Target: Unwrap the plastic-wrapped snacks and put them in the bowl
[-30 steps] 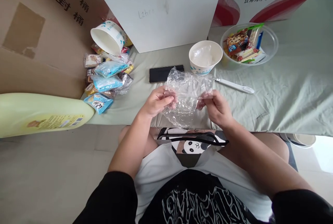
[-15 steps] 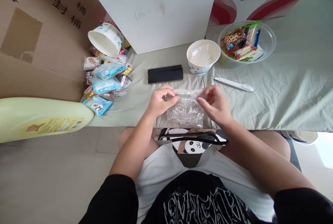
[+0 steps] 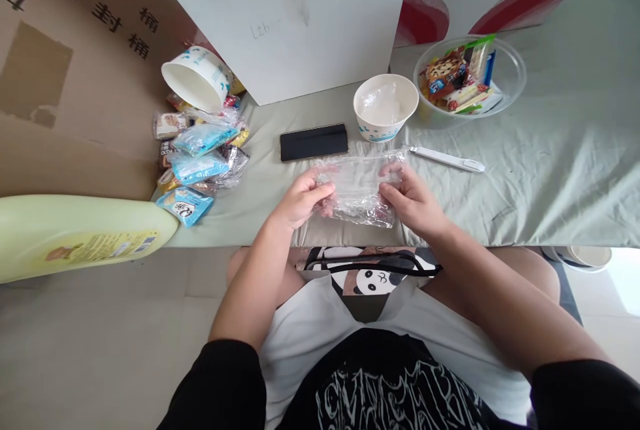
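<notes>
Between my hands a clear, crinkled plastic bag (image 3: pixel 357 187) is stretched out near the cloth's front edge. My left hand (image 3: pixel 305 197) pinches its left side, thumb on top and fingers behind the film. On the right side my right hand (image 3: pixel 413 197) grips it the same way, its fingers showing through the plastic. Just beyond the bag lie a black phone (image 3: pixel 313 143) and a white paper bowl (image 3: pixel 385 109) with clear plastic inside. A slim white utility knife (image 3: pixel 447 158) rests to the right of the bowl.
A clear plastic bowl (image 3: pixel 515 93) holds wrapped snacks at the back right. Blue snack packets (image 3: pixel 200 167) and a tipped paper bowl (image 3: pixel 197 77) are piled at left, beside a cardboard box (image 3: pixel 90 150) and a yellow-green bottle (image 3: pixel 75 233). A white box (image 3: pixel 320 30) stands behind.
The plastic bag is lifted and spread flatter, its top edge now farther from me. My fingers have shifted from its top edge to its sides, behind the film.
</notes>
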A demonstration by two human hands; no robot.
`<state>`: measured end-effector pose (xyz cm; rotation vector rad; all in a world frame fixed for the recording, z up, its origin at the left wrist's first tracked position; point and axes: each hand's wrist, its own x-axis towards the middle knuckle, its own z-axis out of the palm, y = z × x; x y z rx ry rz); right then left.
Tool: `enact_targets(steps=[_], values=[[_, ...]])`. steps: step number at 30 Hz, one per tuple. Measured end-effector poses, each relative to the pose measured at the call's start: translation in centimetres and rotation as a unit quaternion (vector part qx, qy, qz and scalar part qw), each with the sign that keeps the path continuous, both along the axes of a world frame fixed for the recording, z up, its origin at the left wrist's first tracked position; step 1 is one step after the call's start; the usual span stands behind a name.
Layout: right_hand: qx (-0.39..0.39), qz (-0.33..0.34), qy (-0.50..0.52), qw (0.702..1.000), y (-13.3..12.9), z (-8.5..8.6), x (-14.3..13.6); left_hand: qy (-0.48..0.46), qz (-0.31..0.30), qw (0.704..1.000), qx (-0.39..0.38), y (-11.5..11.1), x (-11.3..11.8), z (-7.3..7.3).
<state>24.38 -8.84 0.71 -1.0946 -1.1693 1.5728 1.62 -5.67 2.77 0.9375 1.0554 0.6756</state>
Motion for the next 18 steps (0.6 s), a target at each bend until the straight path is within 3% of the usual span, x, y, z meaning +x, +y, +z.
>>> enact_targets(steps=[5, 7, 9, 11, 13, 15, 16, 18], values=[[0.042, 0.004, 0.027, 0.999, 0.2, 0.2, 0.7, -0.072, 0.000, 0.997, 0.034, 0.1, -0.6, 0.2], [0.053, 0.010, -0.024, 0.998, 0.2, 0.5, 0.9, -0.024, -0.021, 0.996, 0.077, 0.2, -0.8, -0.3], [0.061, 0.009, -0.128, 0.990, 0.2, 0.7, 0.9, 0.085, -0.039, 0.985, 0.146, 0.3, -0.8, -1.0], [0.067, -0.012, -0.242, 0.968, 0.1, 0.7, 0.6, 0.208, -0.010, 0.949, 0.235, 0.2, -0.6, -1.7], [0.079, -0.066, -0.306, 0.946, -0.2, 0.5, 0.2, 0.295, 0.087, 0.892, 0.331, 0.0, -0.2, -2.1], [0.106, -0.118, -0.329, 0.931, -0.5, 0.2, -0.3, 0.322, 0.160, 0.843, 0.400, -0.6, 0.4, -2.1], [0.120, -0.126, -0.327, 0.929, -0.7, 0.1, -0.5, 0.311, 0.159, 0.841, 0.414, -1.0, 0.8, -2.0], [0.142, -0.081, -0.279, 0.946, -1.2, 0.0, -1.0, 0.245, 0.080, 0.884, 0.390, -1.9, 1.5, -1.8]])
